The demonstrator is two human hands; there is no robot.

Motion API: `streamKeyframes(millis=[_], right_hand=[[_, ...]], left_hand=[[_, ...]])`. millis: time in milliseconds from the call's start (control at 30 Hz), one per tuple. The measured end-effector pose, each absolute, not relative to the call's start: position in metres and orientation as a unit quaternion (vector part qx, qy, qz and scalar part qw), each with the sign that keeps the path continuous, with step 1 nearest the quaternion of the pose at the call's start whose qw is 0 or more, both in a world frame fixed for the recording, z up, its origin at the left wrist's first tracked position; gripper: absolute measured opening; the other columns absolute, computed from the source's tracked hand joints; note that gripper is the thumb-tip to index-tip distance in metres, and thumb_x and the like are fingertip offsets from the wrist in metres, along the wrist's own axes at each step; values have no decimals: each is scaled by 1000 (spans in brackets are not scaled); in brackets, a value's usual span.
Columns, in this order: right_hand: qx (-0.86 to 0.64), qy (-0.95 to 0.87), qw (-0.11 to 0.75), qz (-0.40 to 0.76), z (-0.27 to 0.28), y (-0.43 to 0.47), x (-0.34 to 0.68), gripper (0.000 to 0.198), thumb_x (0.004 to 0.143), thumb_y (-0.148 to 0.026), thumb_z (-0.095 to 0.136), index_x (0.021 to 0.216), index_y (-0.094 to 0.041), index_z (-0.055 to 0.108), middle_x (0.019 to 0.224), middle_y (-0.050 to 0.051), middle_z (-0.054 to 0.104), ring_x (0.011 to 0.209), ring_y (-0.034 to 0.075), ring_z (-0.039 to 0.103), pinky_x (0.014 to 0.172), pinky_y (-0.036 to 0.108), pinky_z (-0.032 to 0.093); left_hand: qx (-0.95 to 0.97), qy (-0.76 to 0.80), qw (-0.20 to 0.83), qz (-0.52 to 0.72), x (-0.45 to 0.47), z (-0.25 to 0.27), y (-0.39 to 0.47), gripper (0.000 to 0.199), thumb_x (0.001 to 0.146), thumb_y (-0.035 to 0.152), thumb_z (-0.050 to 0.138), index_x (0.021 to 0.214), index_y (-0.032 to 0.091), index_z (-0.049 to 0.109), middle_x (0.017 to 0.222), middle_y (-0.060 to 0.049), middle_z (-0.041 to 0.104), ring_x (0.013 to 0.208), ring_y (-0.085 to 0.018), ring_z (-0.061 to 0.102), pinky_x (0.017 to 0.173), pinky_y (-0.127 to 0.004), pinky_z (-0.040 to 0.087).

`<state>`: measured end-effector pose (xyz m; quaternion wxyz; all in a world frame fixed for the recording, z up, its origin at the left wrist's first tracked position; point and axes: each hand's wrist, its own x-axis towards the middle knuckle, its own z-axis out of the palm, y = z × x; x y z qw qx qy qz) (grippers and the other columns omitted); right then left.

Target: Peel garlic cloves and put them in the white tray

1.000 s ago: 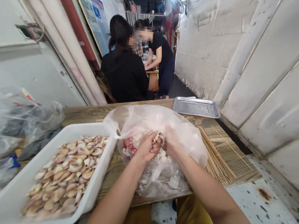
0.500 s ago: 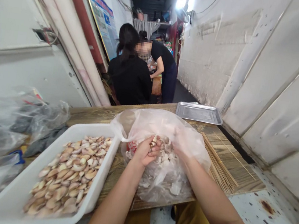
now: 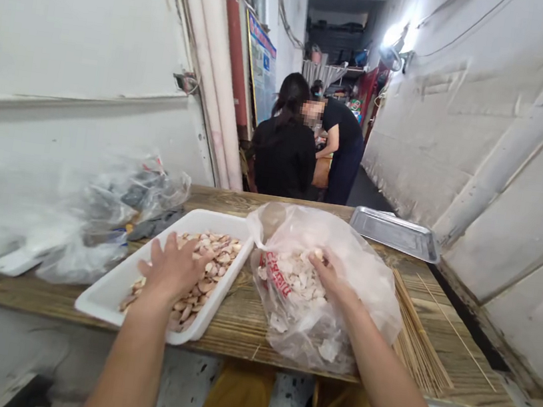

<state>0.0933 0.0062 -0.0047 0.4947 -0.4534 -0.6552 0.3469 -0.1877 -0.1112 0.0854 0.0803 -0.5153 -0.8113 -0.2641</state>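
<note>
My left hand is over the white plastic tray, its fingers spread above the unpeeled garlic cloves heaped there. Part of the heap is hidden behind this hand and forearm. On the right, a thin translucent plastic bag with red print lies open, with loose, papery garlic skins inside. My right hand reaches into the bag's mouth. Its thumb and fingers are closed around a pale garlic clove, just above the skins.
Thin wooden skewers lie in a bundle right of the bag on the wooden table. A metal tray sits at the back right. Crumpled plastic bags are piled at left. Beyond the table, two people in dark clothes bend together.
My left hand has left the bag and moved left over the garlic tray, its fingers opening. The right hand stays at the bag. The view has swung left.
</note>
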Motion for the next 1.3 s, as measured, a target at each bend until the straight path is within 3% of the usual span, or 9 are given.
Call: streamKeyframes(millis=[100, 200, 267, 467, 667, 800, 1033, 1300], right_hand=[[-446, -683, 471, 336, 1, 3, 95, 37, 78, -49, 48, 96, -18, 58, 76, 1, 59, 69, 14, 52, 64, 25, 42], [-419, -705, 465, 334, 7, 1, 94, 34, 80, -47, 47, 95, -18, 58, 82, 1, 59, 74, 14, 53, 68, 25, 42], [-399, -714, 476, 323, 10, -1, 93, 34, 80, -47, 47, 95, -18, 58, 89, 3, 60, 81, 15, 54, 73, 25, 42], [-450, -698, 466, 305, 10, -3, 94, 40, 87, -49, 31, 102, -21, 56, 96, 6, 61, 95, 18, 54, 81, 30, 42], [-510, -679, 455, 268, 10, -1, 101, 33, 88, -40, 28, 77, -20, 52, 73, 4, 56, 69, 16, 51, 68, 30, 42], [-528, -678, 438, 264, 12, 0, 101, 30, 87, -34, 27, 70, -21, 48, 69, 3, 52, 66, 16, 49, 66, 30, 41], [-565, -676, 407, 243, 5, 3, 101, 33, 88, -40, 28, 75, -20, 51, 73, 3, 55, 70, 17, 51, 68, 30, 40], [-486, -733, 426, 214, 20, -8, 97, 33, 91, -36, 26, 90, -18, 54, 81, 3, 57, 75, 14, 52, 72, 25, 39]], left_hand=[[-534, -772, 89, -332, -161, 82, -112, 32, 80, 36, 40, 90, 15, 62, 99, -14, 60, 99, -27, 52, 84, -38, 38], [-641, -658, -115, -379, -100, 72, -102, 34, 83, 41, 38, 74, 18, 61, 71, -6, 62, 68, -18, 56, 65, -28, 41], [-662, -617, -202, -374, -61, 61, -84, 39, 81, 48, 40, 66, 18, 59, 62, -5, 60, 60, -17, 55, 58, -26, 37], [-648, -578, -218, -446, -13, 29, -20, 55, 86, 51, 24, 60, 16, 57, 61, -8, 61, 61, -18, 55, 59, -27, 36], [-648, -570, -219, -455, 1, 12, -10, 55, 88, 44, 22, 55, 16, 56, 54, -7, 57, 56, -17, 51, 57, -27, 34], [-635, -563, -230, -477, 3, 5, -10, 53, 88, 43, 23, 51, 17, 51, 51, -5, 53, 54, -16, 49, 57, -26, 34], [-650, -582, -192, -450, -8, 1, -6, 48, 89, 39, 23, 58, 17, 53, 59, -8, 57, 61, -17, 52, 63, -27, 37], [-651, -564, -206, -465, -18, 13, -7, 34, 88, 38, 31, 76, 18, 55, 67, -5, 59, 67, -17, 55, 64, -26, 35]])
